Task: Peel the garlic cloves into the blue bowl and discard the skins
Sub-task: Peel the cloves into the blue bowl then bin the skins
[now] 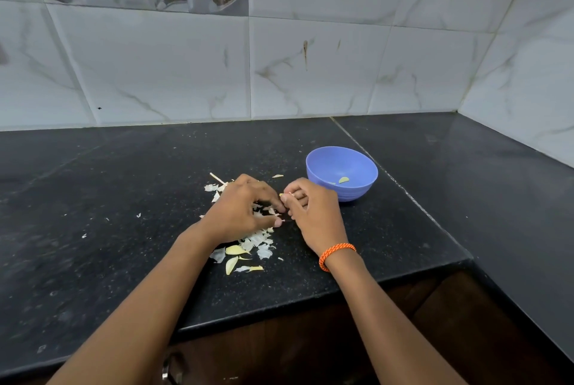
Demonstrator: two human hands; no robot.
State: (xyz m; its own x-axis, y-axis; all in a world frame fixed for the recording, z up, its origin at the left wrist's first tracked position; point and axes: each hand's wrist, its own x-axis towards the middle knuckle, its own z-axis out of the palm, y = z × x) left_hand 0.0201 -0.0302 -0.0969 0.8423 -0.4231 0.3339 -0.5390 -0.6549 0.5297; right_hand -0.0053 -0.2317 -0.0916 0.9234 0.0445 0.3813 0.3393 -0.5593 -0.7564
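Progress: partly done. The blue bowl (341, 173) holds at least one peeled clove (343, 180), pale yellow-green, lying against the near inner wall, with a second small pale piece just beside it. No more can be counted inside; the near wall hides the bottom.

Work in hand: a garlic clove (282, 195) is held between both hands just left of the bowl, above the surface (108, 198). Only its pale yellowish tip shows between the fingers, so how much skin remains on it cannot be told. The left hand (245, 207) has its fingers curled and pinches at the clove or its skin. The right hand (310, 210), with an orange braided band (337, 255) at the wrist, has its fingers curled round the clove from the bowl side.

Skins: not discarded. A scatter of thin white papery skins (257, 240) lies on the surface left of the bowl, under and nearer than the left hand. Among them are a few yellowish, thicker pieces (234, 250); whether these are unpeeled cloves or inner skins cannot be told.

Outstanding, by judgement: finish this clove, drop it in the bowl, deal with any remaining cloves, then gather the skins.
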